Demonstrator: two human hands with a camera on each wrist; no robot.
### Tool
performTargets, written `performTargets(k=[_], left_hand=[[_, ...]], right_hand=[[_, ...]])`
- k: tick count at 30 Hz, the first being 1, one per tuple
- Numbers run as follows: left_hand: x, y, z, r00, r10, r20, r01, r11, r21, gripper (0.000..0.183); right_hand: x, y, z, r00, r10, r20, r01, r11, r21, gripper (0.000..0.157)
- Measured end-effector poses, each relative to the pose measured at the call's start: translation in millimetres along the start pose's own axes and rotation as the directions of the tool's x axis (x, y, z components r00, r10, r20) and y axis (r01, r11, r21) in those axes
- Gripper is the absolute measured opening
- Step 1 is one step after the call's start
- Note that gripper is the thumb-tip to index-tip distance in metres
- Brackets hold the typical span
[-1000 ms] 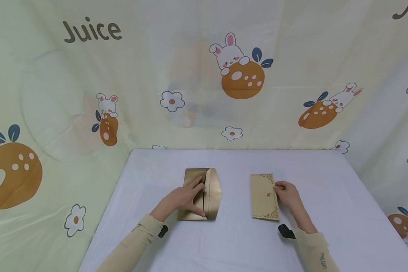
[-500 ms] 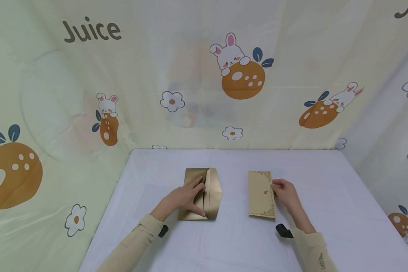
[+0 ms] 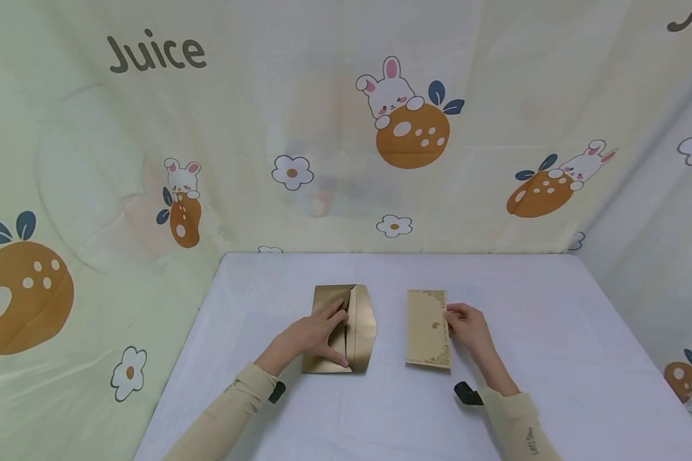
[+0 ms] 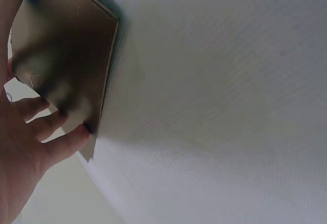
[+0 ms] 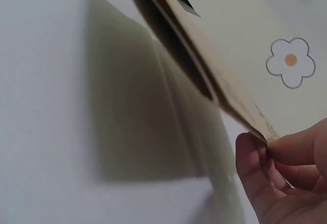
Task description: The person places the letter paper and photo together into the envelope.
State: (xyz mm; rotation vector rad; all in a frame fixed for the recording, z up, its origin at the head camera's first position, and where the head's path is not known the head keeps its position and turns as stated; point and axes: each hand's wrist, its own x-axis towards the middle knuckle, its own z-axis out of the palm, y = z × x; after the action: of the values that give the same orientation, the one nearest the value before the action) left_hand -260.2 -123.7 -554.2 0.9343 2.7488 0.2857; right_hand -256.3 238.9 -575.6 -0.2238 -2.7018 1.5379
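Observation:
A gold envelope [image 3: 364, 326] lies on the table with its flap spread out to the right and its mouth slightly gaping. My left hand [image 3: 316, 334] rests across it, fingers spread toward the mouth; in the left wrist view the fingertips [image 4: 76, 136] touch the envelope's shiny surface [image 4: 66, 40]. To the right, my right hand [image 3: 470, 328] pinches a folded cream card [image 3: 427, 330] with brown ornament by its right edge. The right wrist view shows thumb and fingers [image 5: 286, 168] at the card's edge, the card [image 5: 214, 76] lifted and tilted above the table, its shadow beneath.
The table [image 3: 380, 416] has a white cover. A cloth curtain [image 3: 334, 96] printed with rabbits, oranges and flowers hangs behind and at both sides. A dark piece [image 3: 467, 393] sits by the right wrist, another [image 3: 277, 392] by the left.
My right hand has carried the card leftward, closer to the envelope, and slightly away from me at first. The left hand and the envelope have stayed in place.

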Motion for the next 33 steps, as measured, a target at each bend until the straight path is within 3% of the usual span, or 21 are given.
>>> performTargets(k=[33], left_hand=[[0.1, -1.0, 2.6, 1.000, -0.006, -0.002, 0.006, 1.000, -0.017, 0.089]], right_hand=[[2, -40, 77.4, 0.999, -0.033, 0.041, 0.028, 0.991, 0.129, 0.023]])
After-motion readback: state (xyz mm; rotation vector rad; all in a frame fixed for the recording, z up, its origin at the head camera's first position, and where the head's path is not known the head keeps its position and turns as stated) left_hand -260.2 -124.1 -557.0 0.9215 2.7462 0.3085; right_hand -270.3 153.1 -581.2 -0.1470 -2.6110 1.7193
